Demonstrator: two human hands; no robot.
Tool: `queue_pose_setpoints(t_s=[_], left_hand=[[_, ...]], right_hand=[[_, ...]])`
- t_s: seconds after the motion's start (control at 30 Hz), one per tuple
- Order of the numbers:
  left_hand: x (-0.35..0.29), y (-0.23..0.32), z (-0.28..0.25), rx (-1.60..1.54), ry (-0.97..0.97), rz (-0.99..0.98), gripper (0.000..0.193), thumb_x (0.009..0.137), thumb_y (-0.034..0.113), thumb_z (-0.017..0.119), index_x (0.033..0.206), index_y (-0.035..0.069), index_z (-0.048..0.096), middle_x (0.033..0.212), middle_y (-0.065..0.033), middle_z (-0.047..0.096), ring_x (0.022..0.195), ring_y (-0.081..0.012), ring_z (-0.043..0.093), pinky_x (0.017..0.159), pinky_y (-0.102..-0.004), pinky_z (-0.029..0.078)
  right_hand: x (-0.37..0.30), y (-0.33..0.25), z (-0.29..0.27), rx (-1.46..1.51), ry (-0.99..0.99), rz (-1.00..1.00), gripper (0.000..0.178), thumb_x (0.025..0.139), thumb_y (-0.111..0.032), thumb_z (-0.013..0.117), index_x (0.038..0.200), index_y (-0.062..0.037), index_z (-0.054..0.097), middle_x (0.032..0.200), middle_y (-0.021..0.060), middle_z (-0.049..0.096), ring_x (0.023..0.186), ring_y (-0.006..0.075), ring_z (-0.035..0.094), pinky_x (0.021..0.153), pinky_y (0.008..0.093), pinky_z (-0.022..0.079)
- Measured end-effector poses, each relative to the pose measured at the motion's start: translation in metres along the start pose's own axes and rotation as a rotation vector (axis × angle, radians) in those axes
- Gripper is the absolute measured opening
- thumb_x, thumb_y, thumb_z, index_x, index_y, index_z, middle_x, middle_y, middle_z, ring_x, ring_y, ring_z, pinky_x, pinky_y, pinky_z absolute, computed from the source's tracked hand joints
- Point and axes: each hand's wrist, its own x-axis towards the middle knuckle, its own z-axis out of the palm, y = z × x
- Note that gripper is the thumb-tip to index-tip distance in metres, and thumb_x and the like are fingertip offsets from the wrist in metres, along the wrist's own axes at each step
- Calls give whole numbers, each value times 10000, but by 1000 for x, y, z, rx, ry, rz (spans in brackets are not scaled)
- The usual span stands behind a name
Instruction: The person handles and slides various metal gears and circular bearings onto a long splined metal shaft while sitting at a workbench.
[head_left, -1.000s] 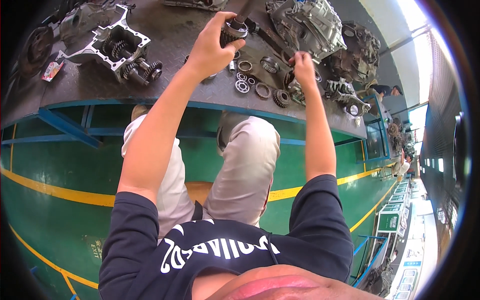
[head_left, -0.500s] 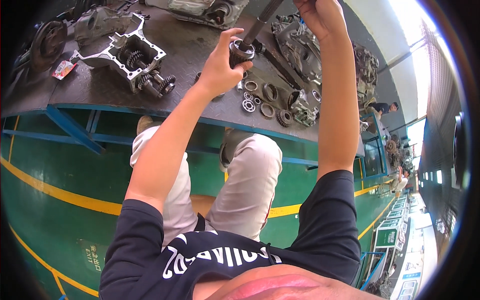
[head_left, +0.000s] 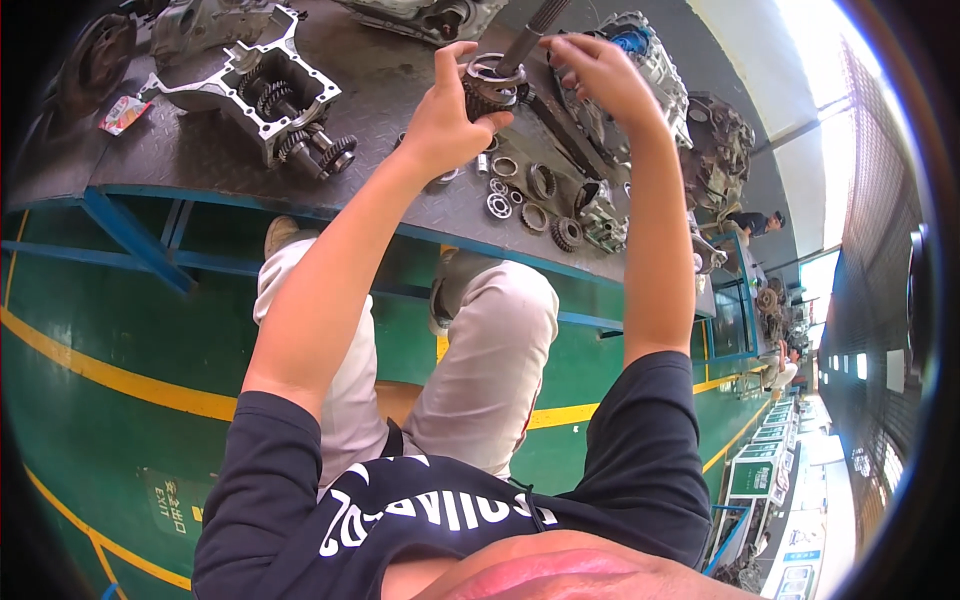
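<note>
My left hand [head_left: 447,118] is wrapped around a dark gear [head_left: 488,98], its index finger and thumb spread along the side. A pale metal ring [head_left: 495,68] sits on top of this gear. Out of the ring rises a splined shaft [head_left: 530,38], tilted to the upper right and cut off by the picture's top. My right hand [head_left: 603,80] hovers beside the shaft with loosely bent fingers apart. Its fingertips come close to the shaft; whether they touch it, I cannot tell. I see nothing held in the right hand.
Bearings [head_left: 499,206], rings and small gears [head_left: 566,233] lie near the workbench's [head_left: 390,75] front edge. An open gearbox housing [head_left: 265,100] stands to the left, with a red-white packet [head_left: 124,114] beyond it. Larger casings [head_left: 640,65] occupy the right. Another person [head_left: 755,222] is farther off.
My right hand has come down from higher up on the shaft to beside it, its fingers loosening. My left hand stays at the gear, and the ring on top shows more clearly.
</note>
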Motion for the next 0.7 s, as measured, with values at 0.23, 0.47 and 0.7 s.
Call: queue_pose_setpoints(t_s=[0.23,0.47,0.7], left_hand=[[-1,2,6,86,13,-21,919,812,57,849,1496,131,240,1297,-196,630,1134,-281,673,1001,-389,525],[0,-3,6,101,24,26,881,823,96,856,1477,121,266,1266,-195,643,1080,-269,694,958,-370,551],[-1,-3,8,110,13,21,872,818,117,850,1467,104,268,1259,-205,649,1093,-306,694,957,-390,546]], right_hand=[[-34,15,56,389,-217,-116,547,985,-332,717,1414,-22,577,1254,92,686,1066,135,651,896,282,523],[-39,20,71,270,114,-271,519,979,-369,729,1327,3,631,1167,117,659,1006,172,681,853,295,537],[-42,30,75,183,176,-272,506,955,-371,750,1240,41,682,1120,127,666,988,210,700,843,327,548]])
